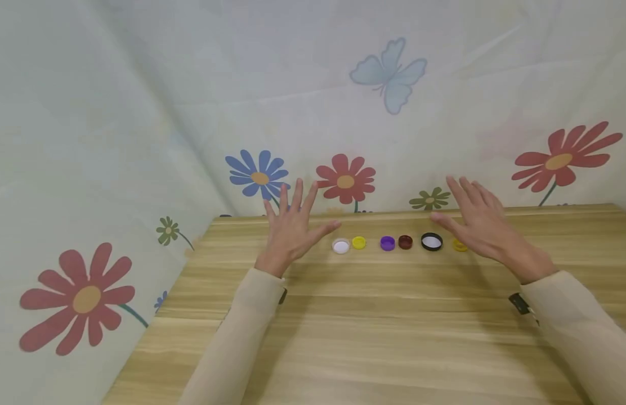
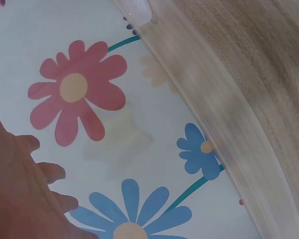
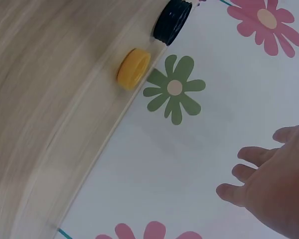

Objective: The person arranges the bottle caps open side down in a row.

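Note:
My left hand (image 1: 291, 233) is held above the table with its fingers spread, just left of a white cap (image 1: 340, 246). A yellow cap (image 1: 359, 242) lies beside the white one. Farther right in the same row are a purple cap (image 1: 387, 243), a dark red cap (image 1: 405, 242) and a black-rimmed lid (image 1: 432, 242) with a white inside. Over the right end hovers my right hand (image 1: 482, 225), fingers straight, partly covering an orange-yellow cap (image 1: 460, 244). The right wrist view shows this orange-yellow cap (image 3: 133, 68) near the black lid (image 3: 172, 22). Neither hand holds anything.
The caps sit toward the far edge of a wood-grain table (image 1: 374, 337). Behind and to the left hangs a pale cloth (image 1: 293, 67) printed with flowers and a butterfly. A dark wrist device (image 1: 519, 304) shows at the right sleeve.

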